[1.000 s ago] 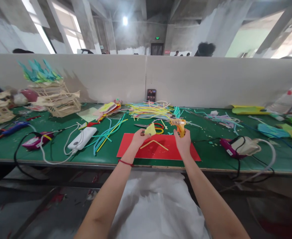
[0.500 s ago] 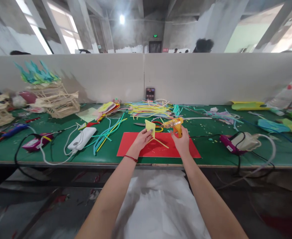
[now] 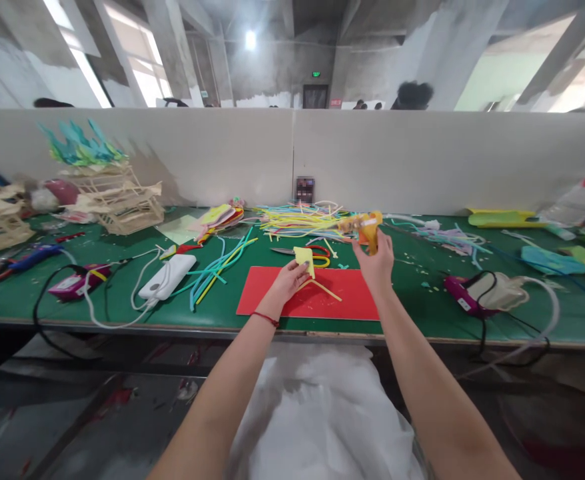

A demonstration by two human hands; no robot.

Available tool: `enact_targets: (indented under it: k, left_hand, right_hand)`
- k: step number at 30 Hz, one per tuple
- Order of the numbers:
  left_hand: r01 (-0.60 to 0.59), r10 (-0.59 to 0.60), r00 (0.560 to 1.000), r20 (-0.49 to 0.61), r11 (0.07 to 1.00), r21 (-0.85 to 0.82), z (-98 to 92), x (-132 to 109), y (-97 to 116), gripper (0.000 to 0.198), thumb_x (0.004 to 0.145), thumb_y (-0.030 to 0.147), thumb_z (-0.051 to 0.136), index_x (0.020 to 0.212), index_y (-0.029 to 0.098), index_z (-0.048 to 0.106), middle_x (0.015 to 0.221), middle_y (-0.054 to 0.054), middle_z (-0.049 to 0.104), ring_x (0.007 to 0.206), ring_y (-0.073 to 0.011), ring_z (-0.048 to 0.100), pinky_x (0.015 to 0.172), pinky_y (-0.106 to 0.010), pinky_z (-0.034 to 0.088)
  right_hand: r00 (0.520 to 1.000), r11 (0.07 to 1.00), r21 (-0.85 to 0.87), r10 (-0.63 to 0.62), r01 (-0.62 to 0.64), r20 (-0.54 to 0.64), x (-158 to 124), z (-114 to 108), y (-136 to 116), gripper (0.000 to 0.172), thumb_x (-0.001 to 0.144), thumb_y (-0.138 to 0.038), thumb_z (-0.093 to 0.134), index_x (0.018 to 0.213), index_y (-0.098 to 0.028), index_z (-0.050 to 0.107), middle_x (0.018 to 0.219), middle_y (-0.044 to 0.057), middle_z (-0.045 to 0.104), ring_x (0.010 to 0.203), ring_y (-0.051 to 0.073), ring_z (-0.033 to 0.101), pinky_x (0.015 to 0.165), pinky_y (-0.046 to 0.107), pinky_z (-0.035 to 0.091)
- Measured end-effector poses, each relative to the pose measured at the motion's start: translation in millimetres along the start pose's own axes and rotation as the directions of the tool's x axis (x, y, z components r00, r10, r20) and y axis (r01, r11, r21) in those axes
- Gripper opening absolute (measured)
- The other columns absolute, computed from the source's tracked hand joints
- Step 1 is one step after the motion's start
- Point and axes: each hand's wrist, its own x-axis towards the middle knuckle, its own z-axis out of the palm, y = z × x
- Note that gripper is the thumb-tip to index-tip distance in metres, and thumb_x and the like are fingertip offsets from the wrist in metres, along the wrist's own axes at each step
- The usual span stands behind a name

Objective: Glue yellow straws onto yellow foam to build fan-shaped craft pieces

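Note:
My left hand (image 3: 286,282) pinches a small yellow foam piece (image 3: 304,259) upright over a red sheet (image 3: 352,297) on the green table (image 3: 122,310). Thin yellow sticks (image 3: 322,288) forming an angle lie on the red sheet just right of that hand. My right hand (image 3: 375,260) is raised above the far right part of the sheet and grips an orange glue gun (image 3: 365,225), its nozzle pointing left. Scissors with red and yellow handles (image 3: 312,253) lie just behind the foam piece.
A heap of coloured straws (image 3: 300,220) lies behind the sheet against a beige partition (image 3: 422,160). A white power bank (image 3: 166,277) with cables sits left, stick models (image 3: 117,200) far left. A purple glue gun (image 3: 460,293) and cables lie right. People's heads show beyond the partition.
My right hand has lifted the orange glue gun up and to the right, away from the foam piece. My left hand has lowered the foam piece toward the red sheet.

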Motion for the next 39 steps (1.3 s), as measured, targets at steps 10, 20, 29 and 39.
enact_targets:
  k: [10,20,29,39]
  left_hand:
    - [-0.02,0.016,0.999,-0.031,0.991,-0.13,1.8,-1.4,0.5,0.012,0.075,0.006,0.067,0.084,0.014,0.063,0.079,-0.001,0.069,0.067,-0.0071,0.064,0.072,-0.018,0.051]
    - [0.023,-0.027,0.999,-0.038,0.993,-0.113,2.6,0.0,1.8,0.012,0.073,0.006,0.069,0.081,0.013,0.063,0.077,-0.003,0.069,0.066,-0.0092,0.065,0.068,-0.02,0.053]
    - [0.02,-0.025,0.998,-0.055,0.995,-0.102,2.9,-3.2,3.2,0.011,0.074,0.007,0.068,0.083,0.013,0.065,0.078,-0.003,0.069,0.063,-0.008,0.064,0.071,-0.02,0.053]
    - [0.043,-0.056,0.993,-0.106,0.992,-0.12,10.1,-6.7,6.7,0.01,0.075,0.007,0.067,0.079,0.014,0.063,0.074,-0.002,0.07,0.061,-0.0072,0.065,0.061,-0.015,0.051]
  right_hand:
    - [0.959,0.935,0.239,-0.281,0.263,0.044,-18.9,30.8,-79.1,0.049,0.082,-0.043,0.057,0.123,-0.017,0.051,0.1,0.011,0.057,0.091,0.023,0.058,0.083,0.04,0.05]
    - [0.997,0.998,0.034,-0.058,0.059,-0.041,-50.1,3.2,38.8,0.052,0.079,-0.048,0.058,0.119,-0.014,0.055,0.091,0.011,0.057,0.088,0.025,0.055,0.082,0.044,0.048]
    - [0.98,0.986,0.119,-0.133,0.116,0.149,-51.0,12.3,43.1,0.045,0.077,-0.038,0.062,0.117,-0.017,0.057,0.09,0.007,0.055,0.085,0.023,0.056,0.081,0.04,0.049]
    - [0.964,0.982,0.176,-0.109,0.067,0.243,-51.7,13.0,49.4,0.047,0.073,-0.03,0.062,0.118,-0.02,0.056,0.096,0.006,0.054,0.087,0.021,0.055,0.081,0.039,0.049]
